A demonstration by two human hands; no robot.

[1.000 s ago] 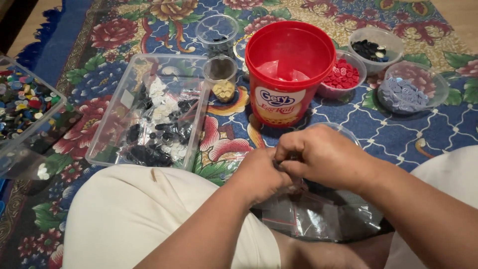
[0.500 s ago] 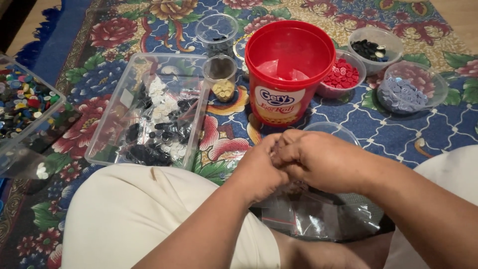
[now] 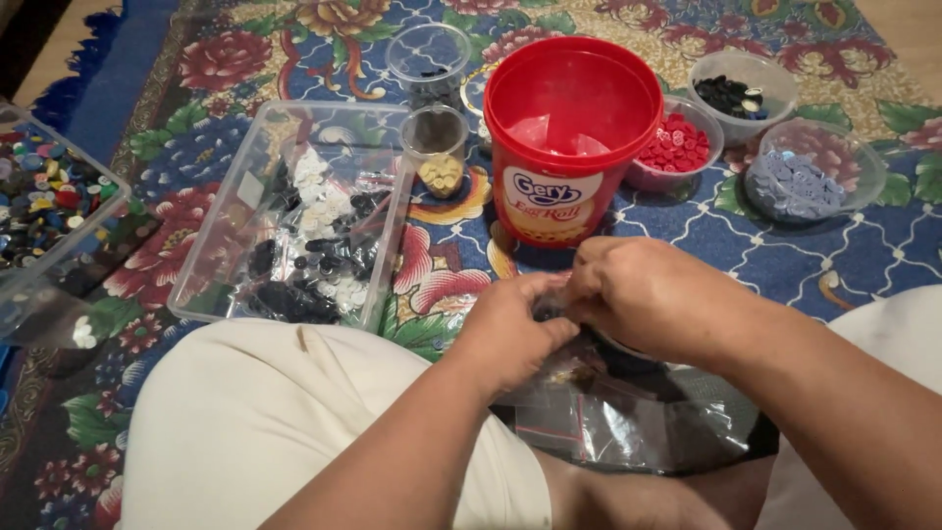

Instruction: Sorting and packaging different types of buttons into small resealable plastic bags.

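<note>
You are pinching a small clear plastic bag (image 3: 564, 306) between both hands, left hand (image 3: 510, 334) and right hand (image 3: 648, 294) fingers pressed together on it, over your lap just before the tall red plastic bucket (image 3: 569, 137). Keep gripping close together, above the pile of clear bags (image 3: 628, 422).

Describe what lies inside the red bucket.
Inside the red bucket, only pale pink translucent pieces show near the bottom. Its front wall hides the nearest part of the floor.

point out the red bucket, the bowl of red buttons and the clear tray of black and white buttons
red bucket (image 3: 564, 191), head view, front wall
bowl of red buttons (image 3: 653, 177), head view, lower wall
clear tray (image 3: 211, 240), head view, left wall
</note>
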